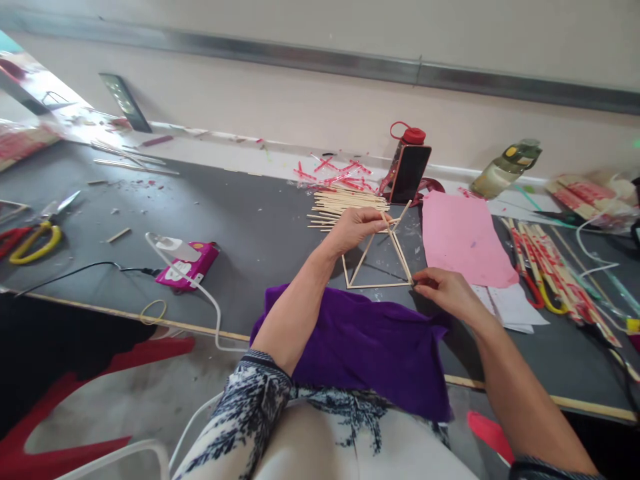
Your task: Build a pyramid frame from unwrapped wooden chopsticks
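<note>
A frame of thin wooden sticks (380,286) stands on the dark table, its sticks joined at the corners. My left hand (356,228) pinches the upper part of this frame, where several sticks meet. At the frame's lower right corner, my right hand (440,288) has thumb and fingers closed on the stick ends. A pile of loose wooden sticks (345,200) lies just behind my left hand. Under my forearms a purple cloth (365,340) hangs over the table's front edge.
A phone (411,173) leans on a red-capped bottle (414,136). Pink paper (460,237) lies at right, near wrapped chopsticks (565,273) and a second bottle (507,168). At left are a magenta packet (200,270), a white cable (213,303) and scissors (43,240).
</note>
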A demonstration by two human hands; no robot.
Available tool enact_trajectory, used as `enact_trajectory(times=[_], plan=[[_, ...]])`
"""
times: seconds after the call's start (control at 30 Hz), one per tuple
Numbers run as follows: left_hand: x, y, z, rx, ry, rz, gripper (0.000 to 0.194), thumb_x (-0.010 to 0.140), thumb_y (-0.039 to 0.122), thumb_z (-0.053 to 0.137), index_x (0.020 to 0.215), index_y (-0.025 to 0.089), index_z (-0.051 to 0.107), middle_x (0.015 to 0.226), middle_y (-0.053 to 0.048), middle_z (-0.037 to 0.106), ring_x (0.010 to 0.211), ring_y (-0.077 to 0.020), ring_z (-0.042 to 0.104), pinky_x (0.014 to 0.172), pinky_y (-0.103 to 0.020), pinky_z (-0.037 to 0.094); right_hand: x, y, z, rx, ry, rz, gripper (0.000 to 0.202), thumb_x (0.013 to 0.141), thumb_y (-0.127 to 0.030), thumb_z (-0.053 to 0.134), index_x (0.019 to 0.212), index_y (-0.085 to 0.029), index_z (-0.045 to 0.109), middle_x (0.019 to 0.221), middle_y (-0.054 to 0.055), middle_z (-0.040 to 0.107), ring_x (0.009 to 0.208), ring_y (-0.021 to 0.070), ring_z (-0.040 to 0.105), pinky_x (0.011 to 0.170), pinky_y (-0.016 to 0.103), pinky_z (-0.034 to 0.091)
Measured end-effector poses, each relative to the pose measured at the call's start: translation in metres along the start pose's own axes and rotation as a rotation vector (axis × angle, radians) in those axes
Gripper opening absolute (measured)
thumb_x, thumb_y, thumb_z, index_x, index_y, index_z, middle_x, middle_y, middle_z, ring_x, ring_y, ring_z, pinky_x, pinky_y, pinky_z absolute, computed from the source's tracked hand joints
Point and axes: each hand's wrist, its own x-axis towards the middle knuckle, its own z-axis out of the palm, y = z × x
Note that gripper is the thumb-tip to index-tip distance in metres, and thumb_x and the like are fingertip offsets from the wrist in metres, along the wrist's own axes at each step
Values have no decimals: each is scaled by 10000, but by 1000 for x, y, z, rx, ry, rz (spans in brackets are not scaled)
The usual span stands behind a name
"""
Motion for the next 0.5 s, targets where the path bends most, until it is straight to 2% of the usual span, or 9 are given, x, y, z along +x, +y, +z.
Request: enact_trajectory(times=[0.17,0.5], plan=[[0,-1,0,2,-17,1,202,751,319,654,793,133,719,889,-50,674,852,-148,582,826,-285,412,2,7,16,0,66,-33,192,769,-296,582,910,-228,694,819,30,709,721,181,650,657,299,493],[-1,3,0,44,-18,-20,224,776,329,634,809,129,729,934,-68,693,897,-158,599,853,-285,422,4,5,20,4,116,-19,174,781,-294,584,890,-227,701,797,25,712,705,179,649,656,305,491]])
